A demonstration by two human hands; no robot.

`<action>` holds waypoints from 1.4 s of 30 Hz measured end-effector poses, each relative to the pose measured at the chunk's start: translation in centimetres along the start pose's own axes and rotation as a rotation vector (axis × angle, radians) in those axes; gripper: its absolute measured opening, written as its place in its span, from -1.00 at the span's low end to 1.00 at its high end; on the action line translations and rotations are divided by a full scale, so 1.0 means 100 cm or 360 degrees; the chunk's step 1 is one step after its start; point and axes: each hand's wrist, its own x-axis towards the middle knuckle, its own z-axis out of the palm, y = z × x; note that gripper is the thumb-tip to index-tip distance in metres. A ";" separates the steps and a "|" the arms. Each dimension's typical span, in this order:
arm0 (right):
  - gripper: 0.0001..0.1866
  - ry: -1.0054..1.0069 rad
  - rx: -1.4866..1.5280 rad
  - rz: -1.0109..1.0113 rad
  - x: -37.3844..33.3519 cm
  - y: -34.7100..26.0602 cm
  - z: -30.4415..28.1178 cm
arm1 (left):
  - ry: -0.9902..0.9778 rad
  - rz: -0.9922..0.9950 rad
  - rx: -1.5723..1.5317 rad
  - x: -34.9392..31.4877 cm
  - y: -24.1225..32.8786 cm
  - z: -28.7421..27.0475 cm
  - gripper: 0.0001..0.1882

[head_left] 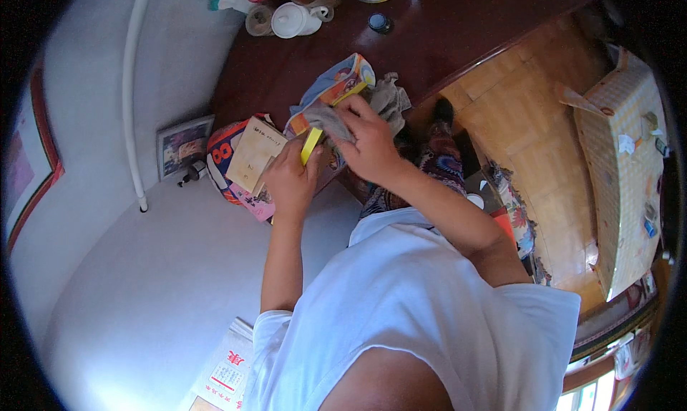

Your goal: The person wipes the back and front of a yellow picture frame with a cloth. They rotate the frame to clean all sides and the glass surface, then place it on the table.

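Note:
Both hands are at a soft printed bag (345, 74) in blue, orange and white with bright yellow edging, lying on the near part of a dark red table. My left hand (292, 176) is closed on the bag's yellow edge. A grey cloth (328, 119) shows at the bag's mouth, between the hands. The fingers of my right hand (371, 144) are bent around that cloth, close to the other stretch of yellow edging; its fingertips are partly hidden. Another crumpled grey cloth (390, 102) lies just right of the bag.
A cream booklet (254, 157) lies left of the bag on a colourful bag and pink paper. A framed picture (184, 146) leans by the wall. A white lidded cup (293, 21), jars and a dark bottle cap (379, 23) stand on the table (444, 31). A cloth-covered table (622, 167) is at right.

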 end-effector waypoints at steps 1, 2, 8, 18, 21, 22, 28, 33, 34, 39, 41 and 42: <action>-0.70 -0.0005 -0.0032 -0.0039 0.000 0.016 0.000 | -0.0011 -0.0003 0.0040 0.002 0.001 0.000 -0.66; -0.74 0.0107 0.0030 -0.0067 0.001 0.034 0.002 | -0.0018 -0.0002 0.0077 0.003 0.003 0.001 -0.66; -0.69 0.0015 -0.0359 0.0479 0.009 0.116 -0.011 | -0.0081 -0.0033 0.0196 0.006 0.004 0.004 -0.64; -0.56 0.0052 -0.0336 0.0373 0.017 0.115 0.004 | 0.0005 -0.0084 0.0045 0.012 -0.001 0.000 -0.69; -0.56 -0.0147 -0.0977 0.0477 0.019 0.157 -0.008 | -0.0085 -0.0067 0.0164 0.017 0.000 -0.001 -0.63; -0.55 -0.0229 -0.1232 0.0483 0.020 0.167 -0.010 | -0.0074 -0.0072 0.0181 0.019 -0.002 -0.001 -0.64; -0.51 -0.0324 -0.1469 0.0609 0.030 0.155 -0.002 | -0.0160 -0.0175 0.0130 0.015 -0.014 -0.006 -0.54; -0.51 0.0361 -0.0603 0.0796 0.042 0.162 -0.013 | -0.0162 -0.0238 -0.0067 -0.030 -0.034 -0.021 -0.33; -0.52 0.0584 -0.0347 0.0803 0.044 0.162 -0.015 | -0.0178 -0.0240 0.0042 -0.041 -0.046 -0.021 -0.33; -0.67 0.0605 0.0113 0.0078 0.043 0.024 -0.016 | -0.0146 -0.0371 -0.0089 -0.094 -0.089 -0.014 -0.36; -0.67 0.0520 -0.0219 -0.0317 0.040 -0.006 -0.008 | -0.0112 -0.0379 -0.0148 -0.101 -0.092 -0.013 -0.39; -0.64 0.0529 -0.0398 -0.0458 0.037 -0.013 0.000 | -0.0077 -0.0342 -0.0162 -0.102 -0.093 -0.011 -0.40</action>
